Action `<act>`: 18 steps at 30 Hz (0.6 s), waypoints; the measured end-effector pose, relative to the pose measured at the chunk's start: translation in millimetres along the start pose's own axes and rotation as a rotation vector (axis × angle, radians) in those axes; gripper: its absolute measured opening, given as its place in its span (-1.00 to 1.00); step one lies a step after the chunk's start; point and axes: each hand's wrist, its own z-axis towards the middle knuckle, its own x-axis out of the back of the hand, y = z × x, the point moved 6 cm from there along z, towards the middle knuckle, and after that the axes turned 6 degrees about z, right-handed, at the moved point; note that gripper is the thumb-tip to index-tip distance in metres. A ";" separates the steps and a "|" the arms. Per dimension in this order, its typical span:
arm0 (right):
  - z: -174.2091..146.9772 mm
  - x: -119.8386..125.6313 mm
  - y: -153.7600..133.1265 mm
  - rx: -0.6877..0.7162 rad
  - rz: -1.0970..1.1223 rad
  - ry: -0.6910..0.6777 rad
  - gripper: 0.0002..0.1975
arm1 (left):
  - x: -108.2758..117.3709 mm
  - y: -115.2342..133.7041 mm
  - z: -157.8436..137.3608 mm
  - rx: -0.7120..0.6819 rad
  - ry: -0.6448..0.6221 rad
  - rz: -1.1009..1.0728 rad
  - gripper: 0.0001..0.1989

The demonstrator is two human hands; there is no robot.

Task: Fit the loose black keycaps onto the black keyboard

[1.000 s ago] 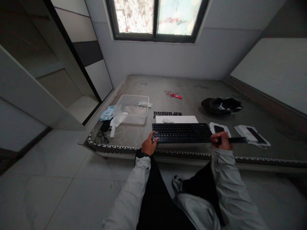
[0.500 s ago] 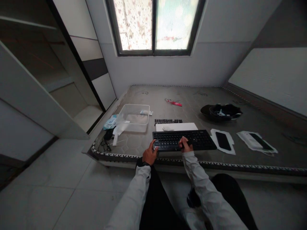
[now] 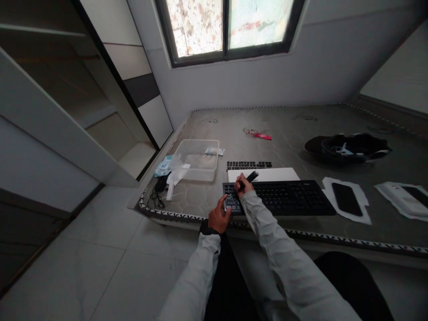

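A black keyboard (image 3: 290,198) lies across the near edge of the mattress, in front of a white flat box (image 3: 281,174). At the keyboard's lower left corner, my left hand (image 3: 219,216) grips its edge between thumb and fingers. My right hand (image 3: 244,185) is closed around a dark, pen-like tool (image 3: 250,176), whose back end sticks up to the right. It is over the left part of the keyboard; the tool's lower tip is hidden by my fingers. Beyond the box sit rows of loose black keycaps (image 3: 249,165).
On the left stand a clear plastic bin (image 3: 200,174), a blue packet (image 3: 163,166) and a black cable (image 3: 155,199). A red item (image 3: 261,134) lies farther back. To the right are a dark cap (image 3: 347,149) and a dark phone-like slab (image 3: 347,199) on white wrapping.
My right hand has moved left along the keyboard, bringing the tool from its middle to its left part. My left hand keeps its hold. The view has shifted.
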 end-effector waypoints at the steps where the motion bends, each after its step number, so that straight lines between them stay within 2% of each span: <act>1: 0.7 -0.1 3.1 -0.014 -0.010 -0.008 -0.43 | -0.5 -0.6 0.6 0.002 -0.007 0.000 -0.45; 6: -2.4 1.3 0.4 -0.059 0.019 -0.024 -0.44 | -1.3 -2.3 3.2 -0.002 -0.022 -0.015 -0.43; 10: -8.1 5.3 -21.9 -0.097 -0.008 -0.075 -0.47 | -0.5 -2.5 2.0 0.003 -0.023 -0.027 -0.44; 14: -15.8 28.0 -69.3 -0.006 -0.103 -0.143 -0.52 | -3.1 -3.9 1.7 -0.016 -0.029 -0.025 -0.43; 18: -29.7 69.1 -133.6 0.083 -0.227 -0.194 -0.62 | -9.6 -8.0 5.2 -0.048 -0.027 -0.053 -0.43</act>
